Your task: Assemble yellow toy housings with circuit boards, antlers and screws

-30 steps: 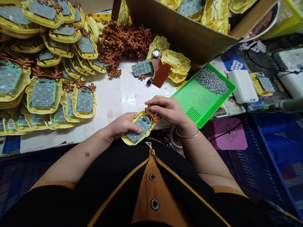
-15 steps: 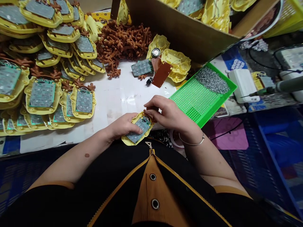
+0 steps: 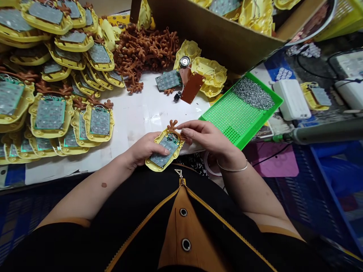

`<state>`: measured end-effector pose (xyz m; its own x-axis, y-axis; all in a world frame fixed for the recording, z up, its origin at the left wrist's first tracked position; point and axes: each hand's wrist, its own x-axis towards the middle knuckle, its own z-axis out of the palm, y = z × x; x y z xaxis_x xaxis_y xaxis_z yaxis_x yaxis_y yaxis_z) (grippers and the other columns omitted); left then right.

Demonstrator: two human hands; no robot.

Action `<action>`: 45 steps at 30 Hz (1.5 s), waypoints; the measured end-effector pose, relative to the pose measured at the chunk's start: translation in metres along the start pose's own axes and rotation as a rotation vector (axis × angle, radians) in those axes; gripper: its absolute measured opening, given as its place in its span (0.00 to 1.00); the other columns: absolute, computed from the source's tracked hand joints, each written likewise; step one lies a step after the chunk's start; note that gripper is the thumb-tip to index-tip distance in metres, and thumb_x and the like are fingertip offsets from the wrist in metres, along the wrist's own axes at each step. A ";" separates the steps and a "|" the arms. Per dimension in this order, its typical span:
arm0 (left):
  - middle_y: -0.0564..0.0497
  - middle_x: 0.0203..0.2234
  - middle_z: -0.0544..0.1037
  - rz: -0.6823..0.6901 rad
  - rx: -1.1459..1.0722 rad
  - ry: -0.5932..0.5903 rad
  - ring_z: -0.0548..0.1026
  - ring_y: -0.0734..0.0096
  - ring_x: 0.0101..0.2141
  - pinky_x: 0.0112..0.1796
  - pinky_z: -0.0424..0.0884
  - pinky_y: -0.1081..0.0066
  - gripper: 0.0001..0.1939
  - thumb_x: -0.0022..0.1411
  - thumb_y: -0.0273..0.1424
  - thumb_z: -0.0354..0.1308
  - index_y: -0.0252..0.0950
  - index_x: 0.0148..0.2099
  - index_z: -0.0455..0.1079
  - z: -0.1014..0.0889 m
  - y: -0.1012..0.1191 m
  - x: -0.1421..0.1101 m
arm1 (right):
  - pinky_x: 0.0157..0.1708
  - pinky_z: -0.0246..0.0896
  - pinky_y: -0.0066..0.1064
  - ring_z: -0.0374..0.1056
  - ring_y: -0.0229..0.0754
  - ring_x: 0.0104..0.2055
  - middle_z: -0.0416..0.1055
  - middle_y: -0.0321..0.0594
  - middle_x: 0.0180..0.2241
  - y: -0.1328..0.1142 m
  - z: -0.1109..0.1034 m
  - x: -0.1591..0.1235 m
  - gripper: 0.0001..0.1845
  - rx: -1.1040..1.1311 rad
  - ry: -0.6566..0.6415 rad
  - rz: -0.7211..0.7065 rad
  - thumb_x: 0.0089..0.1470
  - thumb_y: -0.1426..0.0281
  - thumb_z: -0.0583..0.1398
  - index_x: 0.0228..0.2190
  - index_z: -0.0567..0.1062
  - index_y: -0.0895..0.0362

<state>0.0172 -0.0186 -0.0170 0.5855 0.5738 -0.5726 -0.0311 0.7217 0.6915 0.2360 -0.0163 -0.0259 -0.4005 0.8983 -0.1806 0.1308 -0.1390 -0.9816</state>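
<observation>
My left hand (image 3: pixel 146 149) is closed around a yellow plastic toy shell (image 3: pixel 157 166), its thumb lying on the grey-green circuit board (image 3: pixel 167 145) set inside. The shell tilts a little, its open side facing up. Brown antler-shaped pieces stick out at its top; the left antler (image 3: pixel 172 125) shows fully. My right hand (image 3: pixel 205 138) pinches at the right antler, which its fingers partly cover, with the index finger stretched toward the left one. Thin wires show at the board's upper end.
Stacked yellow shells with boards (image 3: pixel 51 113) fill the left. A heap of brown antlers (image 3: pixel 144 49) lies behind. Loose shells (image 3: pixel 211 75) and a brown board (image 3: pixel 193 87) lie near a cardboard box (image 3: pixel 224 34). A green tray (image 3: pixel 241 141) holds screws (image 3: pixel 252 94). A grey tool (image 3: pixel 320 131) hangs right.
My right hand has shifted slightly right and down, baring the left antler it covered before. The grey tool at the right has swung lower, uncovering a yellow shell behind it.
</observation>
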 end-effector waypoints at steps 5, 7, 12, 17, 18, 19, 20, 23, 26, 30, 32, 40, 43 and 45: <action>0.50 0.26 0.79 -0.018 -0.002 0.030 0.74 0.70 0.24 0.28 0.68 0.70 0.20 0.36 0.24 0.68 0.30 0.37 0.73 -0.002 0.001 0.001 | 0.33 0.63 0.34 0.66 0.38 0.31 0.73 0.40 0.29 0.004 0.008 -0.001 0.14 -0.350 0.115 -0.224 0.58 0.59 0.62 0.31 0.75 0.57; 0.50 0.25 0.79 -0.024 0.000 0.035 0.74 0.70 0.24 0.29 0.69 0.70 0.19 0.36 0.24 0.68 0.30 0.36 0.73 -0.004 0.001 0.002 | 0.35 0.62 0.35 0.65 0.39 0.32 0.72 0.41 0.30 0.006 0.011 0.000 0.12 -0.514 0.192 -0.365 0.59 0.61 0.61 0.30 0.75 0.56; 0.48 0.26 0.80 -0.028 -0.019 0.023 0.75 0.68 0.25 0.29 0.70 0.69 0.20 0.36 0.24 0.68 0.30 0.36 0.74 -0.006 0.000 0.002 | 0.34 0.63 0.32 0.66 0.36 0.31 0.73 0.37 0.29 0.011 0.013 0.003 0.15 -0.282 0.164 -0.188 0.59 0.57 0.61 0.33 0.76 0.57; 0.48 0.26 0.80 0.016 -0.105 0.062 0.76 0.67 0.25 0.29 0.71 0.69 0.22 0.34 0.23 0.69 0.29 0.37 0.74 -0.004 0.003 -0.001 | 0.30 0.64 0.30 0.67 0.33 0.27 0.74 0.36 0.29 0.017 0.016 0.007 0.26 -0.083 0.208 -0.109 0.58 0.48 0.60 0.43 0.76 0.58; 0.48 0.26 0.80 0.032 -0.132 0.087 0.76 0.67 0.25 0.29 0.72 0.69 0.23 0.34 0.23 0.69 0.29 0.38 0.74 -0.004 0.005 -0.002 | 0.28 0.65 0.30 0.67 0.33 0.26 0.74 0.36 0.30 0.017 0.017 0.007 0.28 -0.055 0.240 -0.112 0.58 0.47 0.58 0.46 0.74 0.58; 0.47 0.27 0.81 0.054 -0.162 0.120 0.77 0.66 0.26 0.30 0.72 0.68 0.24 0.34 0.22 0.69 0.29 0.39 0.74 -0.005 0.007 -0.003 | 0.27 0.65 0.30 0.68 0.33 0.26 0.74 0.36 0.30 0.015 0.018 0.007 0.29 -0.052 0.278 -0.124 0.59 0.47 0.58 0.48 0.73 0.58; 0.47 0.27 0.81 0.082 -0.192 0.158 0.77 0.66 0.27 0.31 0.73 0.68 0.24 0.34 0.22 0.69 0.30 0.39 0.73 -0.006 0.009 -0.004 | 0.27 0.65 0.30 0.68 0.34 0.26 0.74 0.37 0.31 0.013 0.017 0.007 0.28 -0.082 0.317 -0.146 0.59 0.48 0.58 0.48 0.73 0.57; 0.48 0.29 0.81 0.181 -0.260 0.269 0.78 0.65 0.29 0.35 0.76 0.66 0.24 0.36 0.21 0.69 0.31 0.41 0.72 -0.011 0.016 -0.003 | 0.29 0.64 0.32 0.68 0.35 0.28 0.76 0.39 0.32 -0.002 0.010 0.008 0.19 -0.333 0.378 -0.260 0.60 0.55 0.60 0.42 0.77 0.57; 0.51 0.29 0.80 0.236 -0.280 0.314 0.78 0.68 0.29 0.35 0.76 0.67 0.24 0.38 0.20 0.70 0.32 0.41 0.72 -0.017 0.019 0.002 | 0.31 0.63 0.34 0.67 0.38 0.30 0.76 0.40 0.32 -0.017 -0.013 0.018 0.11 -0.667 0.434 -0.377 0.60 0.62 0.61 0.39 0.78 0.55; 0.51 0.29 0.81 0.203 -0.310 0.303 0.79 0.68 0.30 0.35 0.77 0.68 0.25 0.37 0.19 0.70 0.32 0.41 0.71 -0.021 0.019 0.009 | 0.33 0.61 0.38 0.65 0.44 0.32 0.73 0.45 0.33 -0.024 -0.059 0.041 0.10 -1.140 0.587 -0.303 0.58 0.65 0.62 0.42 0.77 0.55; 0.50 0.30 0.82 0.180 -0.325 0.293 0.79 0.68 0.30 0.35 0.77 0.68 0.25 0.36 0.19 0.70 0.32 0.41 0.71 -0.023 0.020 0.010 | 0.33 0.60 0.38 0.65 0.45 0.33 0.72 0.48 0.34 -0.027 -0.076 0.051 0.11 -1.278 0.622 -0.228 0.58 0.66 0.63 0.43 0.76 0.57; 0.49 0.29 0.81 0.200 -0.340 0.249 0.78 0.68 0.29 0.35 0.74 0.68 0.24 0.36 0.22 0.72 0.32 0.39 0.72 -0.024 0.015 0.008 | 0.37 0.67 0.39 0.71 0.48 0.38 0.75 0.48 0.39 -0.046 -0.025 0.050 0.12 -1.205 0.536 -0.358 0.61 0.66 0.58 0.43 0.76 0.57; 0.50 0.30 0.80 0.245 -0.284 0.254 0.77 0.69 0.29 0.34 0.73 0.68 0.25 0.36 0.24 0.72 0.33 0.41 0.72 -0.024 0.017 0.000 | 0.30 0.68 0.33 0.71 0.40 0.28 0.76 0.43 0.33 -0.022 0.016 0.039 0.16 -0.864 0.466 -0.420 0.62 0.63 0.57 0.45 0.76 0.59; 0.51 0.31 0.80 0.319 -0.211 0.297 0.77 0.69 0.31 0.36 0.74 0.68 0.27 0.37 0.26 0.73 0.34 0.42 0.71 -0.025 0.024 -0.010 | 0.26 0.67 0.32 0.68 0.37 0.22 0.76 0.41 0.29 0.000 0.036 0.035 0.19 -0.703 0.373 -0.347 0.62 0.61 0.56 0.46 0.75 0.61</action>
<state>-0.0100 0.0022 -0.0059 0.2640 0.8431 -0.4686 -0.3528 0.5365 0.7666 0.1893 0.0004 -0.0341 -0.2145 0.9372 0.2750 0.6355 0.3477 -0.6894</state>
